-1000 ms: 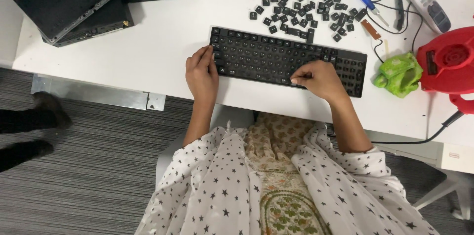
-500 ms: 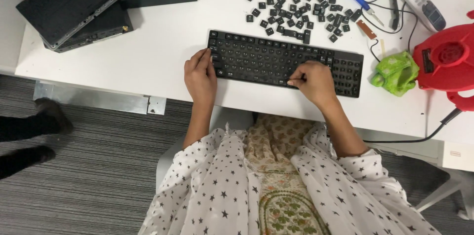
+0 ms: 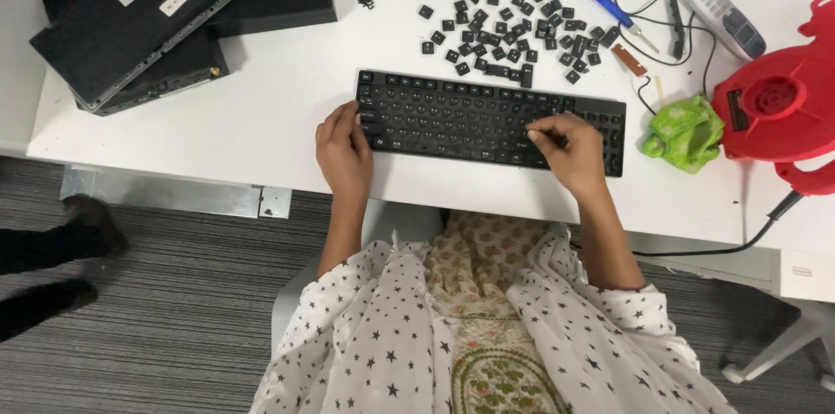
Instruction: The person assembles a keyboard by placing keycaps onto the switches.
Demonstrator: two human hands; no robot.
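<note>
A black keyboard (image 3: 452, 114) with most of its keycaps off lies near the front edge of the white table (image 3: 261, 101). My left hand (image 3: 344, 153) grips the keyboard's left end, fingers curled over its corner. On the right part of the keyboard, my right hand (image 3: 570, 149) pinches thumb and fingertips together at a keycap in the lower rows. What is between the fingertips is too small to make out. Several loose black keycaps (image 3: 504, 23) are scattered on the table behind the keyboard.
Stacked black flat devices (image 3: 165, 14) lie at the back left. A red blower (image 3: 774, 105) and a green cloth (image 3: 683, 131) sit at the right, with a blue screwdriver (image 3: 613, 14), cables and a white handset (image 3: 726, 18) behind. Another person's shoes (image 3: 52, 266) stand on the floor at left.
My right hand has shifted a little to the right along the keyboard. My left hand stays on the keyboard's left end. The view has moved slightly.
</note>
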